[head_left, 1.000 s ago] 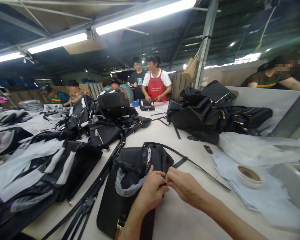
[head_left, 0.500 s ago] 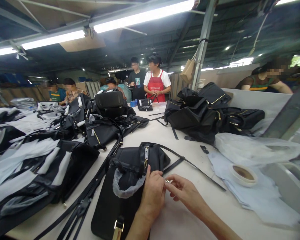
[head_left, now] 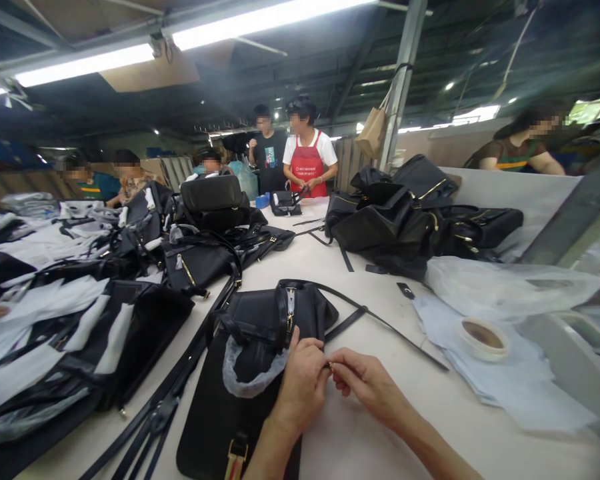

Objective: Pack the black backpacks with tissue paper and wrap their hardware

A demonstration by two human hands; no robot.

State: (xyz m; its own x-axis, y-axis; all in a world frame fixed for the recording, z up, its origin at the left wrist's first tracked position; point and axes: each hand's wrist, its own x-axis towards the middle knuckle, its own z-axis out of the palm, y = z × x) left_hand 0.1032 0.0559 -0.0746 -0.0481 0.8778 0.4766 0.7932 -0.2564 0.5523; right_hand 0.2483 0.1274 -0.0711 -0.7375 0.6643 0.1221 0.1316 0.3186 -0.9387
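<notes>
Black gold-zipped bag (head_left: 243,417) is lying on a white worktable (head_left: 353,443), a black strap (head_left: 347,323) trailing rightward.

At its right edge, right hand (head_left: 367,381) is pinching a small gold-toned piece (head_left: 330,365); left hand (head_left: 303,383) is curling its fingers alongside, grip hidden. Tabletop is extending right to white sheets (head_left: 520,390), tape roll (head_left: 483,353); bag piles (head_left: 380,230) are crowding both sides; fluorescent tube (head_left: 260,23) is lighting the workshop.

Tape roll (head_left: 493,354) on white sheets (head_left: 523,395), plastic bag (head_left: 505,288) just behind; red-aproned person (head_left: 310,163) farther back
</notes>
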